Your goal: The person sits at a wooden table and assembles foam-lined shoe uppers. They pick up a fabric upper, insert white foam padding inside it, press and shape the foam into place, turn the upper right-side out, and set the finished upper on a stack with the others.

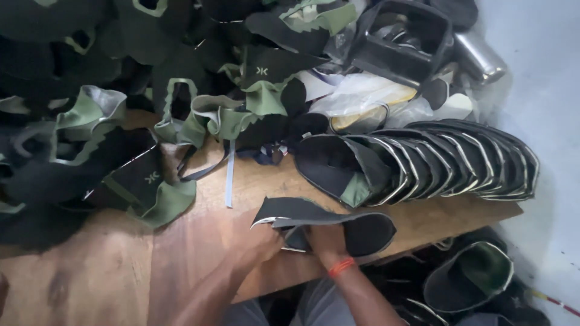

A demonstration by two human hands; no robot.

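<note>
Head view: both hands are gripping a black shoe upper [338, 226] at the wooden table [199, 241] edge. The left hand [266, 241] is pinching its 9 o'clock end, the right hand [326, 238] clamping mid-piece; long axis running 9-to-3.

A dark shoe upper [326, 220] lies flat at the table's near edge. Curved, black, with one pale-edged tip lifted at its left.
</note>
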